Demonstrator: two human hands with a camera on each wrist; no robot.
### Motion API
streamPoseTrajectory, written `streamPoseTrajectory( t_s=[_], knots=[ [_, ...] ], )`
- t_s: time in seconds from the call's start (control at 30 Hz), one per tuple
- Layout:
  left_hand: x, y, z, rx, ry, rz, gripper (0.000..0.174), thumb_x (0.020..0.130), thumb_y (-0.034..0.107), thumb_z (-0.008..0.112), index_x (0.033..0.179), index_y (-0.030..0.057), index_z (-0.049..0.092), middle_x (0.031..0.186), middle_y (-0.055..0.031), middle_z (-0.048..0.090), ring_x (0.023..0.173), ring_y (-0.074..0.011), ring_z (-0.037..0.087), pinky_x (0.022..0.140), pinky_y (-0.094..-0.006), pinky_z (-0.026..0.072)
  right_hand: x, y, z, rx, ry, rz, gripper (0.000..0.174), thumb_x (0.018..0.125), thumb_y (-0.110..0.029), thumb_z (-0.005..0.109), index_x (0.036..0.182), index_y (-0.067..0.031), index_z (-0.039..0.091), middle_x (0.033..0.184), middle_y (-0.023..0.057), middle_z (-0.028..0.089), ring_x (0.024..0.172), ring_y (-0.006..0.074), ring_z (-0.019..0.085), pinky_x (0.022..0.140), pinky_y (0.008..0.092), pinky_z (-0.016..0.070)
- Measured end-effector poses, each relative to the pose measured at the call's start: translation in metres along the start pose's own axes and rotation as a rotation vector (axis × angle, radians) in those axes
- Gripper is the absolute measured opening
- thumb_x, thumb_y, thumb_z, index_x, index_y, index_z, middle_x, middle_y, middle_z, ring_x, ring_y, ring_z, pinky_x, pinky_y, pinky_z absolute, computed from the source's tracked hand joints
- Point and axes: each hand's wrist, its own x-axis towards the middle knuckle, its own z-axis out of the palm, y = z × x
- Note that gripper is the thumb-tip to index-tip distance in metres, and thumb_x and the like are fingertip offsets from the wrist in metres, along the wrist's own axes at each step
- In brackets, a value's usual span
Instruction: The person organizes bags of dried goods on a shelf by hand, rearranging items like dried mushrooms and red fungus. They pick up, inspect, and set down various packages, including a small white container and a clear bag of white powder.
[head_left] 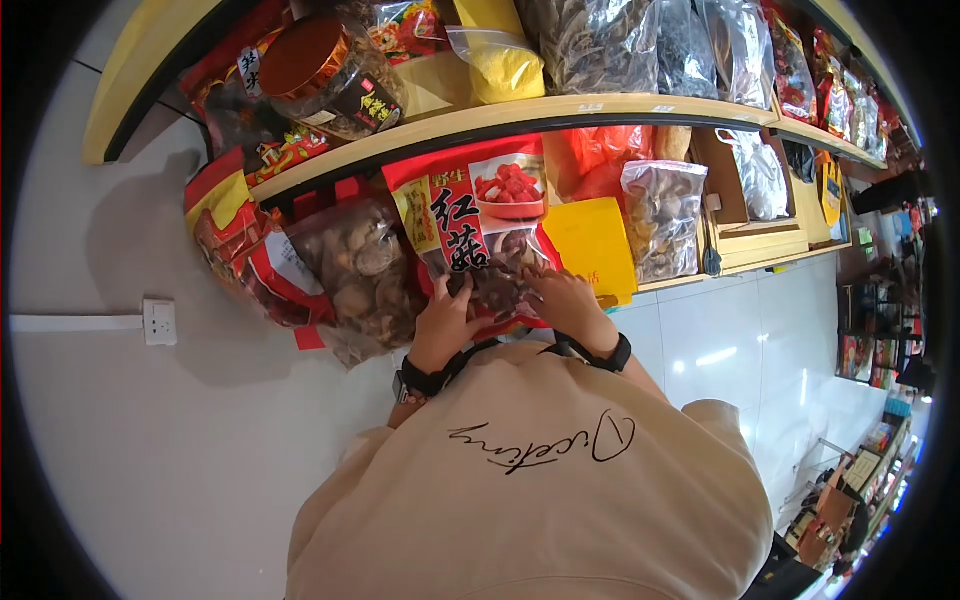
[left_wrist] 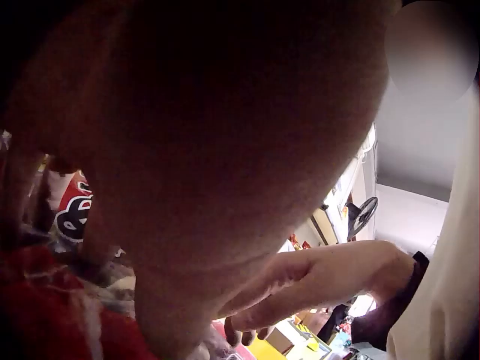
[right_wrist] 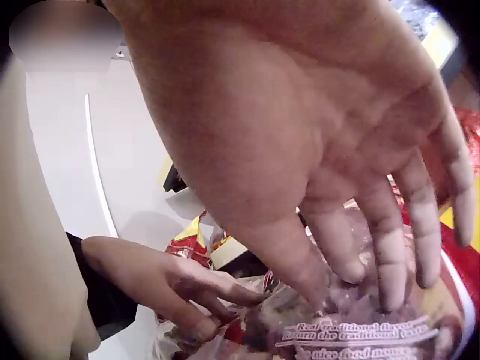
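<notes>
A large red plastic bag of dried red mushrooms (head_left: 470,225), with black lettering and a picture of a red bowl, leans against the shelf in front of my body. My left hand (head_left: 443,325) touches the lower left of its clear window, fingers spread. On the lower right side my right hand (head_left: 572,303) rests with fingertips on the plastic. The right wrist view shows these fingers (right_wrist: 390,255) nearly straight over the clear window and its pale English print. Dark mushroom pieces show through the plastic between both hands. My own palm fills most of the left wrist view.
A clear bag of dried mushrooms (head_left: 360,265) and a red-and-yellow bag (head_left: 250,240) stand at the left. To the right are a yellow packet (head_left: 597,245) and another clear bag (head_left: 663,215). A wooden shelf (head_left: 480,122) above holds a jar (head_left: 325,75) and several bags.
</notes>
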Motion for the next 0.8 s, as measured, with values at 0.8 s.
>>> streamPoseTrajectory(
  t_s=[0.8],
  knots=[
    [0.013,0.000,-0.006,0.078,-0.027,0.049,0.063,0.075,0.044,0.065,0.121,0.0030,0.051,0.114,-0.0205,0.045,0.102,-0.0353,0.053,0.078,-0.0423,0.0478,0.005,0.005,0.011,-0.189,-0.002,-0.071,0.053,0.080,-0.026,0.057,0.126,-0.0031,0.047,0.106,0.0179,0.058,0.089,0.0299,0.062,0.072,0.0399,0.0504]
  ],
)
